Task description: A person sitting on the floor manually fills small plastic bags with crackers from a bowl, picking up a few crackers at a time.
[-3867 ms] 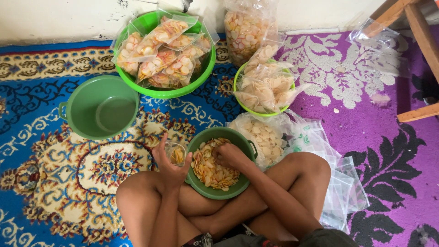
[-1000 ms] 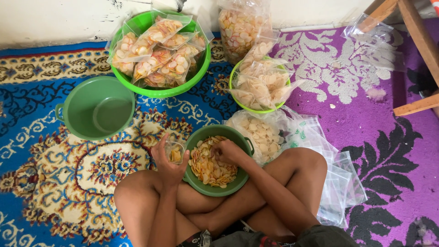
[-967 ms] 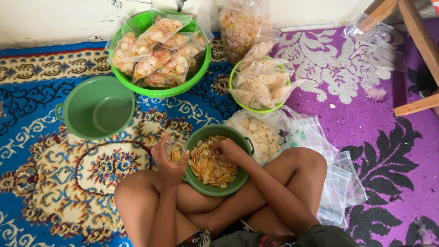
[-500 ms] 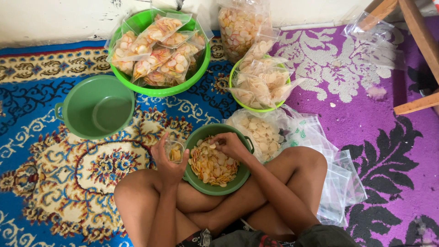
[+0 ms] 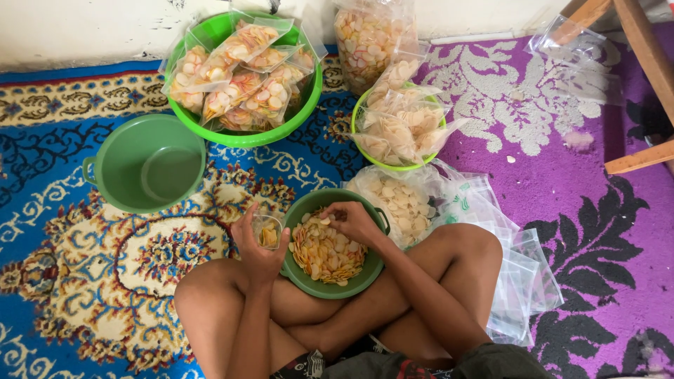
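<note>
Head view shows the left hand point(image 5: 256, 245) holding a small clear bag point(image 5: 267, 232) upright, its mouth open, with a few crackers already at the bottom. The right hand point(image 5: 354, 221) is closed in a pinch on some crackers (how many I cannot tell) just above the dark green bowl point(image 5: 366, 270), which rests on the crossed legs and is about half full of pale and orange crackers point(image 5: 326, 251).

To do this well, I think the bag mouth should stay wide and close to the bowl rim, so that dropped pieces fall back into the bowl and not on the carpet point(image 5: 84, 281).

Farther out I count four bowls in all: this one, one empty green bowl point(image 5: 146, 163) at the left, one large bright green bowl point(image 5: 246, 137) piled with filled bags, and one smaller bright green bowl point(image 5: 404, 126) with more filled bags. Two big sacks of loose crackers are there, and a heap of empty bags point(image 5: 519, 281) beside the right knee.
</note>
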